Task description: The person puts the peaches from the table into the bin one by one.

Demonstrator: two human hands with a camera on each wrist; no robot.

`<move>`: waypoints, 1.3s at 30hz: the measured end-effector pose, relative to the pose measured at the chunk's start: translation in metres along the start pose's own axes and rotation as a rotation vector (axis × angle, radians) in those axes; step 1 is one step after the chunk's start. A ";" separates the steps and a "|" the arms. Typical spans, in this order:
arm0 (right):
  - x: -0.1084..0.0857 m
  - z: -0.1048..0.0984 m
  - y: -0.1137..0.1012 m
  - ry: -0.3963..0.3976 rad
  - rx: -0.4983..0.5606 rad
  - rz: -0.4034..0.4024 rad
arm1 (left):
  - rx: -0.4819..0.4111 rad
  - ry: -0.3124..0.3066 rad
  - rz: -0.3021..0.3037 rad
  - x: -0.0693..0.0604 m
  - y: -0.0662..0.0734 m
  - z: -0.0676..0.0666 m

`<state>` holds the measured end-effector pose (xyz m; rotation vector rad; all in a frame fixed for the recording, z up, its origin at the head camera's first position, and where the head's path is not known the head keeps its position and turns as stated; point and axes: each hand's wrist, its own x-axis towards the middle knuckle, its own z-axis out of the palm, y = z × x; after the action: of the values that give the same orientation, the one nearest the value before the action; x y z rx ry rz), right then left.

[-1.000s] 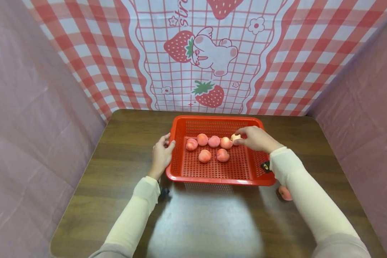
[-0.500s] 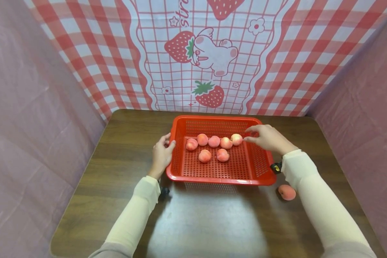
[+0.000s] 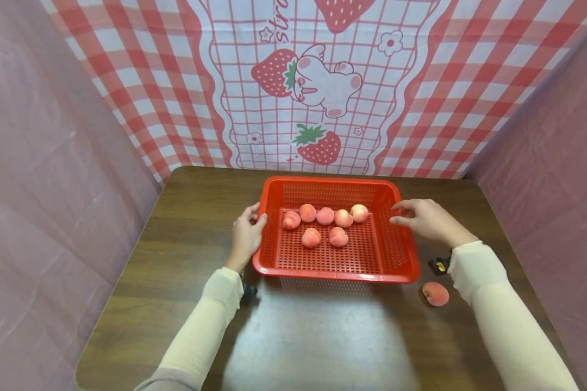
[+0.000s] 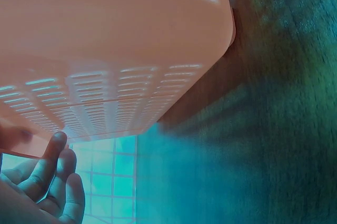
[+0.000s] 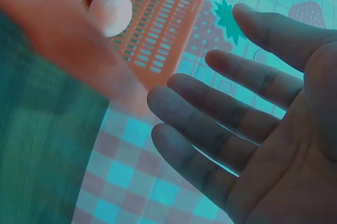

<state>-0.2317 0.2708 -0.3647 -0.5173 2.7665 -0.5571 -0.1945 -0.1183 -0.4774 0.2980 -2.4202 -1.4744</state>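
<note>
In the head view a red plastic basket (image 3: 335, 276) with slotted walls holds several peaches. Most form a crooked row toward the back, and two, a left peach (image 3: 311, 238) and a right peach (image 3: 338, 237), sit in front of them. My left hand (image 3: 247, 233) holds the basket's left rim, thumb at the top and fingers on the outer wall, as the left wrist view also shows. Over the right rim is my right hand (image 3: 430, 221), holding nothing; its fingers are spread in the right wrist view. One loose peach (image 3: 436, 294) lies on the table outside the basket's front right corner.
The basket stands on a brown wooden table (image 3: 176, 271). Behind it hangs a checked cloth (image 3: 318, 108) with strawberry prints. Pinkish curtains, a left curtain (image 3: 54, 217) and a right curtain (image 3: 543, 190), flank the table.
My right hand has let go of a peach at the right end of the back row and moved right to the basket's rim. My left hand stays where it was.
</note>
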 end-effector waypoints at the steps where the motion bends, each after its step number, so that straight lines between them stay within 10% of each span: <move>1: -0.002 0.000 0.003 -0.003 0.003 0.007 | 0.003 0.001 0.001 0.000 0.000 0.000; 39: -0.067 0.038 0.068 -0.125 0.028 0.093 | -0.013 0.013 0.009 0.000 -0.002 0.001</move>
<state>-0.1790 0.3437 -0.4139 -0.4003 2.6449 -0.5228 -0.1950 -0.1187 -0.4790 0.2929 -2.3975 -1.4797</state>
